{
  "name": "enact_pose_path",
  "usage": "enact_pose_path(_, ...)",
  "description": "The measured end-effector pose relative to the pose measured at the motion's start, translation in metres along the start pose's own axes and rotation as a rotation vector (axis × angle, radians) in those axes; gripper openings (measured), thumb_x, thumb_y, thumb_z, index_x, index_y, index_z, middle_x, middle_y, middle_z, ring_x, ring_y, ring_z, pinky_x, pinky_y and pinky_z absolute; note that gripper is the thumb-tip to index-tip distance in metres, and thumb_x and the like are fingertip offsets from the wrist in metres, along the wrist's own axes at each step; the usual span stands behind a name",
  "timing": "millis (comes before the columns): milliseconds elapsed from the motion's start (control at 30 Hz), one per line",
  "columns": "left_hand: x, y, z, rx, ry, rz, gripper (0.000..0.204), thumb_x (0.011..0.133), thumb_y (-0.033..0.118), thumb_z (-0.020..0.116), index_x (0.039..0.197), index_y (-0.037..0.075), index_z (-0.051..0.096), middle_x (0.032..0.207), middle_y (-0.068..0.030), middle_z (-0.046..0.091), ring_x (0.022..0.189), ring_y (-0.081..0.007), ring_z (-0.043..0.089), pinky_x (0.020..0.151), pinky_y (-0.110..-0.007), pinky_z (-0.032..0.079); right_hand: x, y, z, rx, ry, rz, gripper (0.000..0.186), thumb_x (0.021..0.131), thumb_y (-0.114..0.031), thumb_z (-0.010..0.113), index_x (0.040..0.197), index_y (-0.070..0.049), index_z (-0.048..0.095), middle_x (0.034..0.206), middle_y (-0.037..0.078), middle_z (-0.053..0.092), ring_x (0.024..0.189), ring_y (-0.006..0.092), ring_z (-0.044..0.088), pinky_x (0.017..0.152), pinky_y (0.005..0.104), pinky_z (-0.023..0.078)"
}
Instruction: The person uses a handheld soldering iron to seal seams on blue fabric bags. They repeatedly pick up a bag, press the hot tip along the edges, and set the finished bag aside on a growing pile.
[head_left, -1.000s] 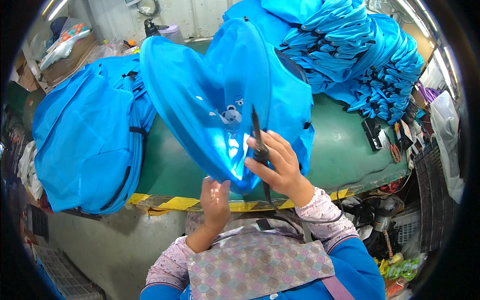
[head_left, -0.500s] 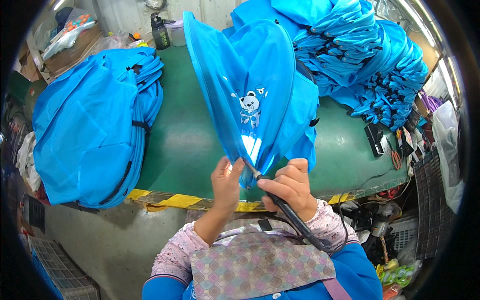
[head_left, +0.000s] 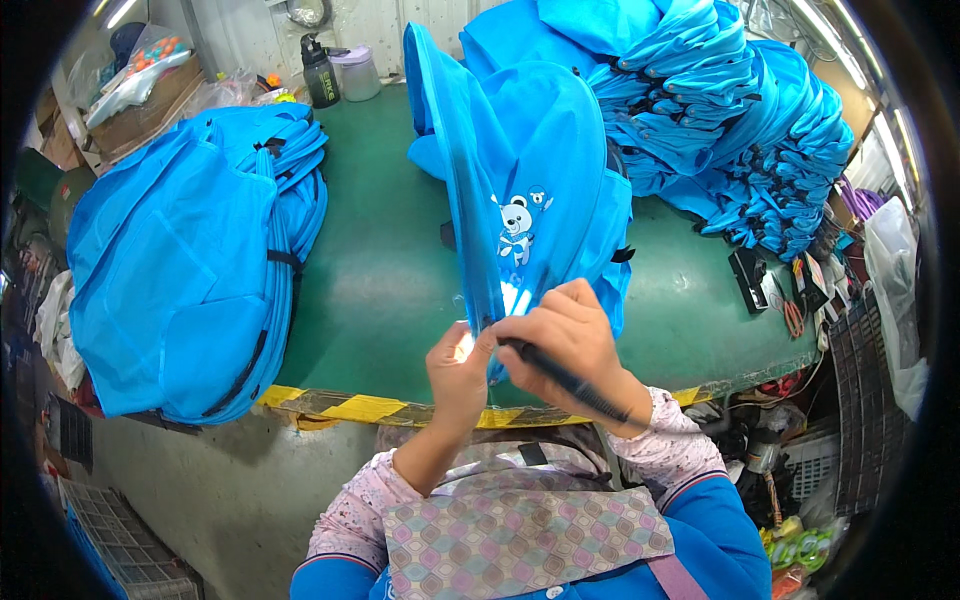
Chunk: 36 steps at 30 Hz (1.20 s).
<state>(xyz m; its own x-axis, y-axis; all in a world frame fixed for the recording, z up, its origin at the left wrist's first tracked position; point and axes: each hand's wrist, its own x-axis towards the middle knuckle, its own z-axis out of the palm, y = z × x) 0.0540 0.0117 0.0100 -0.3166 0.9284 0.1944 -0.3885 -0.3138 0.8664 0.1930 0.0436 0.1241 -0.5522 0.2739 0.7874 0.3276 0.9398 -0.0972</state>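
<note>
A blue fabric canopy (head_left: 545, 130) with a bear print stands upright on the green table (head_left: 375, 250), its curved rim toward the left. My left hand (head_left: 458, 378) pinches the narrow lower corner of that canopy between thumb and fingers. Closed around a black-handled soldering iron (head_left: 575, 382) is my right hand (head_left: 565, 335), right beside the left fingertips. The handle slants down to the right and is slightly blurred. Fingers hide the iron's tip, so I cannot tell whether it touches the fabric.
Folded blue canopies (head_left: 170, 260) are piled at the left, and a taller heap (head_left: 690, 100) fills the back right. A dark bottle (head_left: 320, 75) and a lidded jar (head_left: 357, 75) stand at the back. Yellow tape (head_left: 365, 406) marks the front edge.
The canopy has turned and its top has shifted right. My right hand has moved up and over the corner, hiding the metal tip that showed before. My left hand keeps its pinch.
</note>
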Motion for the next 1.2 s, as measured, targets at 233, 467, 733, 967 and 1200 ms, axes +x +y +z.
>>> enact_pose_path(233,0.005,0.022,0.003,-0.008,0.035,0.132,0.028,0.094,0.011,0.071,0.116,0.002,0.056,0.115,-0.0134,0.067,0.104,-0.0177,0.063,0.091,-0.032,0.051,-0.045,0.035,-0.014,-0.030,0.510,0.358,0.035,0.086,0.003,0.069,0.119,-0.002,0.059,0.089,0.011,0.066,0.082,0.0254,0.061,0.082,0.0361,0.046)
enact_pose_path(467,0.011,0.046,0.014,0.554,0.062,0.300,0.029,0.098,0.018,0.065,0.117,-0.002,0.056,0.116,-0.0189,0.060,0.103,-0.0269,0.061,0.090,-0.038,0.048,-0.059,0.094,0.019,0.086,0.664,0.680,0.047,0.103,-0.010,0.052,0.145,-0.003,0.031,0.140,0.014,0.046,0.110,0.0171,0.052,0.091,0.0292,0.044)
enact_pose_path(733,0.066,0.051,0.060,0.370,-0.372,0.256,0.062,0.095,0.002,0.059,0.148,-0.001,0.026,0.128,-0.0174,0.058,0.104,-0.0271,0.065,0.088,-0.038,0.052,0.046,0.066,0.022,0.469,0.593,0.152,0.064,0.096,-0.030,0.067,0.142,-0.003,0.031,0.144,0.027,0.044,0.127,0.0337,0.055,0.093,0.0413,0.050)
enact_pose_path(967,0.245,0.111,0.148,1.000,-0.274,0.930,0.050,0.096,0.029,0.065,0.132,-0.002,0.051,0.097,-0.0244,0.069,0.088,-0.0406,0.068,0.075,-0.043,0.053,-0.034,0.126,-0.008,0.089,0.603,0.148,0.050,0.099,-0.018,0.060,0.137,-0.001,0.033,0.133,0.029,0.052,0.108,0.0322,0.066,0.093,0.0439,0.052)
enact_pose_path(1200,0.416,0.071,0.350,1.096,-0.512,0.998,0.064,0.097,0.054,0.053,0.130,0.000,0.057,0.113,-0.0264,0.067,0.107,-0.0447,0.063,0.090,-0.047,0.051,-0.102,0.156,-0.019,0.176,0.818,0.670,0.044,0.102,-0.020,0.054,0.137,-0.003,0.034,0.131,0.022,0.053,0.078,0.0181,0.066,0.069,0.0311,0.056)
